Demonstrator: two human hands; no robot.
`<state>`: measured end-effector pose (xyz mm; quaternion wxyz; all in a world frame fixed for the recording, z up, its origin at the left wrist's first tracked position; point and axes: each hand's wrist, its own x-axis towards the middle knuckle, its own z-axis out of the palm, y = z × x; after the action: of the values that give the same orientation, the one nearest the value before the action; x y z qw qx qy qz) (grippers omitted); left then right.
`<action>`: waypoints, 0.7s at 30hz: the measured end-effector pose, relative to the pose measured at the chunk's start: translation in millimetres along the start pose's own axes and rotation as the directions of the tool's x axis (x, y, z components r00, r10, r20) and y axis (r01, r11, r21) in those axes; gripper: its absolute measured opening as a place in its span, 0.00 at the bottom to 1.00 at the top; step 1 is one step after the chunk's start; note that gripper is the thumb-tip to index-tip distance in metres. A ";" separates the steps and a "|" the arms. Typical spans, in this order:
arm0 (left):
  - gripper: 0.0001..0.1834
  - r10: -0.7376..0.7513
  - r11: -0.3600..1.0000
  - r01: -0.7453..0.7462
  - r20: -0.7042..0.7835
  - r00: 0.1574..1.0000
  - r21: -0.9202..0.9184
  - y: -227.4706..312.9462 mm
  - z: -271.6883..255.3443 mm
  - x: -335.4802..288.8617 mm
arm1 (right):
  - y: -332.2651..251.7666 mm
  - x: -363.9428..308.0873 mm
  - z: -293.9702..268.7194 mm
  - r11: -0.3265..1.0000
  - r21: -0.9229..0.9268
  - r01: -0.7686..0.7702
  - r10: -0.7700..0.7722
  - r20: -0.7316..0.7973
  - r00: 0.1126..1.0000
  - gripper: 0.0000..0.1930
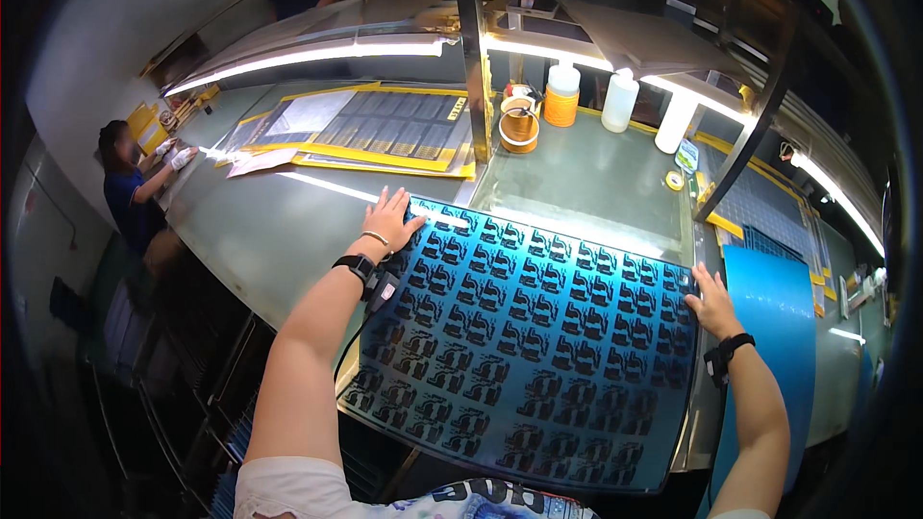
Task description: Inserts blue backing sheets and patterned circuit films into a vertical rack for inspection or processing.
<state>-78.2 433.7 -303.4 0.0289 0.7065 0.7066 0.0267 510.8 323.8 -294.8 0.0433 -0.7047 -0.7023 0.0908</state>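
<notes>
A large blue panel, printed with rows of repeated dark shapes, lies tilted across the table edge in front of me, its near side close to my body. My left hand rests at its far left corner, fingers spread, thumb on the panel. On the right edge, toward the far corner, lies my right hand, with fingers stretched out and the thumb over the panel's margin. Both hands touch the panel; what lies beneath their fingers is hidden. Each wrist wears a dark strap, and a cable runs from the left one.
Behind the panel stand an orange-rimmed tub, an orange-wrapped bottle, white bottles and a tape roll. Yellow-edged films lie left of a metal post. A plain blue sheet lies right. A gloved co-worker stands far left.
</notes>
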 end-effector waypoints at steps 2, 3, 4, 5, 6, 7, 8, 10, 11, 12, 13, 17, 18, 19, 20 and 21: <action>0.36 -0.005 1.000 0.005 -0.012 1.000 0.005 6.9 2.6 3.7 | 3.1 -3.8 -1.4 1.000 -0.031 -0.001 0.001 -0.007 1.000 0.32; 0.36 -0.016 1.000 0.016 -0.022 1.000 0.013 10.7 4.7 5.9 | 4.9 -6.5 -0.8 0.998 -0.059 0.002 -0.003 -0.010 1.000 0.32; 0.35 -0.021 0.999 0.021 -0.019 1.000 -0.027 16.1 4.6 8.6 | 6.7 -10.4 -1.7 0.998 -0.061 -0.022 0.022 -0.006 1.000 0.32; 0.35 0.001 1.000 -0.001 -0.007 1.000 -0.030 17.5 8.2 9.2 | 7.6 -9.1 -4.8 0.997 -0.075 0.011 -0.012 -0.010 1.000 0.32; 0.35 -0.017 0.999 0.015 -0.059 0.998 -0.044 16.5 12.0 8.1 | 8.6 -8.7 -7.2 0.995 -0.090 0.040 -0.042 -0.014 0.999 0.32; 0.35 -0.040 0.998 0.034 -0.114 0.993 -0.057 11.9 13.2 6.9 | 6.4 -5.6 -7.1 0.996 -0.089 0.019 -0.020 -0.011 1.000 0.32; 0.35 -0.046 0.998 0.041 -0.114 0.992 -0.048 12.8 16.2 8.9 | 6.6 -4.6 -7.6 0.991 -0.125 0.042 -0.043 -0.011 0.999 0.32; 0.36 -0.062 0.998 0.062 -0.106 0.992 -0.011 16.1 19.7 13.3 | 13.2 -1.7 -2.9 0.979 -0.187 0.084 -0.092 -0.030 0.995 0.31; 0.36 -0.075 0.997 0.077 -0.098 0.992 0.018 19.8 20.2 13.6 | 19.5 -2.8 2.2 0.971 -0.212 0.106 -0.119 -0.047 0.992 0.31; 0.36 -0.098 0.995 0.099 -0.085 0.992 0.015 22.1 19.6 14.1 | 18.4 -6.2 5.1 0.978 -0.200 0.064 -0.075 -0.050 0.996 0.31; 0.37 -0.123 0.992 0.124 -0.073 0.990 0.015 22.8 17.9 13.6 | 12.2 -13.4 6.6 0.983 -0.185 0.025 -0.035 -0.053 0.998 0.31; 0.37 -0.135 0.990 0.137 -0.049 0.990 0.037 16.8 10.4 5.7 | -20.9 -96.7 2.5 0.992 -0.087 0.090 -0.092 -0.023 0.995 0.31; 0.37 -0.144 0.988 0.147 -0.051 0.988 0.054 16.0 9.6 5.1 | -27.0 -125.0 1.8 0.992 -0.078 0.097 -0.098 -0.009 0.995 0.32; 0.37 -0.142 0.987 0.145 -0.050 0.989 0.064 20.3 12.0 7.4 | -32.5 -157.3 -1.9 0.993 -0.074 0.091 -0.091 0.005 0.996 0.32; 0.37 -0.134 0.988 0.137 -0.051 0.990 0.070 21.6 13.1 8.9 | -41.4 -186.3 -5.1 0.991 -0.095 0.093 -0.093 0.006 0.996 0.32; 0.37 -0.104 0.992 0.107 -0.040 0.994 0.064 25.4 14.2 10.7 | -51.5 -214.1 -9.8 0.989 -0.119 0.092 -0.091 0.008 0.996 0.32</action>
<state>-51.7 444.4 -315.6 -0.0060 0.6681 0.7439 0.0144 462.7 111.3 -261.1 0.0044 -0.6730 -0.7381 0.0475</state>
